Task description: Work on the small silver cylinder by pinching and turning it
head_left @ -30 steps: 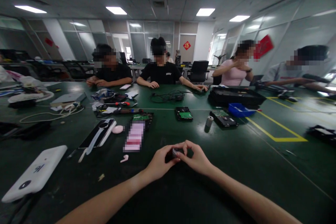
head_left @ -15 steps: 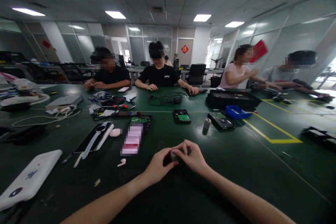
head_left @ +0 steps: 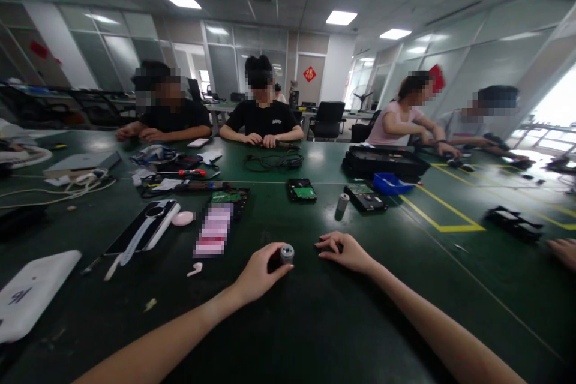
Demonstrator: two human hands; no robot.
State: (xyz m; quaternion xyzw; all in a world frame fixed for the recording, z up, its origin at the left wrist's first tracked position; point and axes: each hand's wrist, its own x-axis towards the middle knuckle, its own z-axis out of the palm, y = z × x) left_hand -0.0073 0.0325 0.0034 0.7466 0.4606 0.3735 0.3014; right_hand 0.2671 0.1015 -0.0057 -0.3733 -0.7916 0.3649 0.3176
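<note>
My left hand (head_left: 258, 273) is closed around a small dark cylinder with a silver round end (head_left: 286, 252), held just above the green table (head_left: 315, 324). My right hand (head_left: 344, 250) rests on the table a short way to the right, fingers curled and pinched together on something small and dark that I cannot make out. The two hands are apart, with a gap of table between them.
A white earbud (head_left: 195, 269), a pink blurred card (head_left: 213, 230), a phone with a watch strap (head_left: 146, 228) and a white box (head_left: 29, 300) lie to the left. Circuit boards (head_left: 302, 191), a small grey cylinder (head_left: 342, 201), a blue tray (head_left: 389, 183) and several seated people are beyond. Another person's hand (head_left: 562, 250) shows at right.
My hands were together on the small cylinder; now the right hand has pulled away to the right and rests on the table, while the left keeps the cylinder.
</note>
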